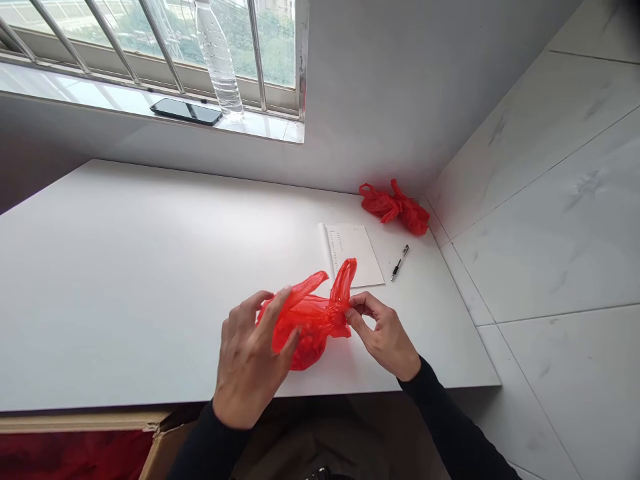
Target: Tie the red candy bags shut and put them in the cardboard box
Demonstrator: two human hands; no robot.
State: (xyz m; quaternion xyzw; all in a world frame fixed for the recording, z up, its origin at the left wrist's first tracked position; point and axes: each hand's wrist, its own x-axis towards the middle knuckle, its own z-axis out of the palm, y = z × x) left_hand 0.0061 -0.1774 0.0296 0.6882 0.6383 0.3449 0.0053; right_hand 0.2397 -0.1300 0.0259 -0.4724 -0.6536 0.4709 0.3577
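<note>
A thin red plastic bag [307, 313] sits near the front edge of the white table, its two handles sticking up. Thumb and fingertips of my right hand [383, 333] pinch the bag's right side, just below the right handle. My left hand [255, 353] is over the bag's left side with its fingers spread and the thumb apart from them. Whether the left fingertips touch the plastic I cannot tell. What the bag holds, if anything, is hidden by its folds.
Behind the bag lie an open notebook [353, 253] and a pen [399, 263]. More crumpled red bags [395, 207] are in the far right corner. On the sill stand a water bottle [220, 60] and a phone [186, 111]. A cardboard box [85, 421] with red contents is below left.
</note>
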